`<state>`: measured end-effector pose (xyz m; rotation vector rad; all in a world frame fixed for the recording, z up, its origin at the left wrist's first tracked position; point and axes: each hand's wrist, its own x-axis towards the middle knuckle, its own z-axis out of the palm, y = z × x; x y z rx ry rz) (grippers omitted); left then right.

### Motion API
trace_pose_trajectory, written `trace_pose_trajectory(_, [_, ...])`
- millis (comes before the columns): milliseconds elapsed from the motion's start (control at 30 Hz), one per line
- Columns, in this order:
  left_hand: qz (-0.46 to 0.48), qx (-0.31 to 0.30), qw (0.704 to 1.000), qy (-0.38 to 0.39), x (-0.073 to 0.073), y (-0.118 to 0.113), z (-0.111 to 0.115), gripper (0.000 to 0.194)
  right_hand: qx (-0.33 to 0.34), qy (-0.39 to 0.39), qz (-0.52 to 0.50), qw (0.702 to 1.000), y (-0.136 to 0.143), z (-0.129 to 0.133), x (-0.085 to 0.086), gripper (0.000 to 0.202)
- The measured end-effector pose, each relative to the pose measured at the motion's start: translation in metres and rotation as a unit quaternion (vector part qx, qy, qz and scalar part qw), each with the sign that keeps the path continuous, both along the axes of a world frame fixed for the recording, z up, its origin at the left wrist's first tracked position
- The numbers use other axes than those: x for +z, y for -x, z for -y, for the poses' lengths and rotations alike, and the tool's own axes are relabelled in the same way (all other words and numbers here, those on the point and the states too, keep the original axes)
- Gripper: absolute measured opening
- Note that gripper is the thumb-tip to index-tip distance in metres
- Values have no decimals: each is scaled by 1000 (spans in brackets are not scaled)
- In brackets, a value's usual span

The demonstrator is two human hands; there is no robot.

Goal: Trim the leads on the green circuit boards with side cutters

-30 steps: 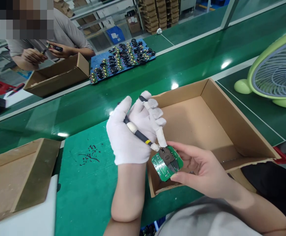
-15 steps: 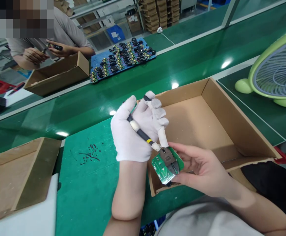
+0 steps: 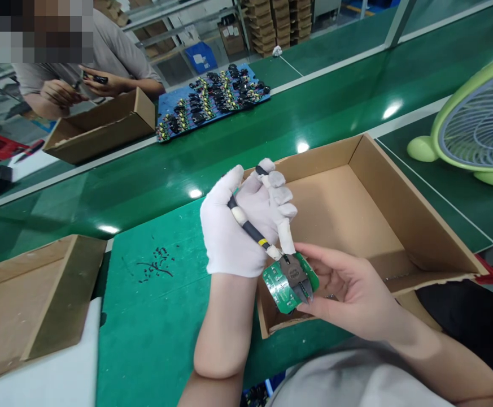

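Note:
My left hand [image 3: 233,237], in a white glove, is palm up with its fingers curled round the taped handles of a pair of side cutters [image 3: 296,274]. The cutters' dark jaws point down and to the right, lying over a green circuit board [image 3: 279,289]. My bare right hand [image 3: 352,288] grips that board by its right edge between thumb and fingers. Solder spots show on the upward face of the board; its underside is mostly hidden. Both hands are above the near left edge of an open cardboard box [image 3: 326,203].
Dark clippings [image 3: 157,265] lie on the green mat [image 3: 144,333]. Another cardboard box [image 3: 55,299] stands at the left and a green fan [image 3: 483,121] at the right. Across the bench, a person works beside a box [image 3: 102,133] and a blue tray [image 3: 165,103] of assembled boards.
My left hand and the cutters have moved slightly to the right. The cutters' jaws have shifted a little across the board, which has tilted slightly. My right hand keeps its grip.

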<state>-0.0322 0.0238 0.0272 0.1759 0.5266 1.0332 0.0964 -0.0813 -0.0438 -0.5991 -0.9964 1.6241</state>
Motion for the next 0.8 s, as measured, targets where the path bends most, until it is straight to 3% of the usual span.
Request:
trace_pose_trajectory(400, [17, -8, 1000, -15, -3, -2, -1, 32, 8, -4, 6, 1000, -1, 1, 0, 65])
trace_pose_trajectory(800, [1, 24, 999, -29, -3, -2, -1, 29, 13, -8, 15, 1000, -1, 2, 0, 67])
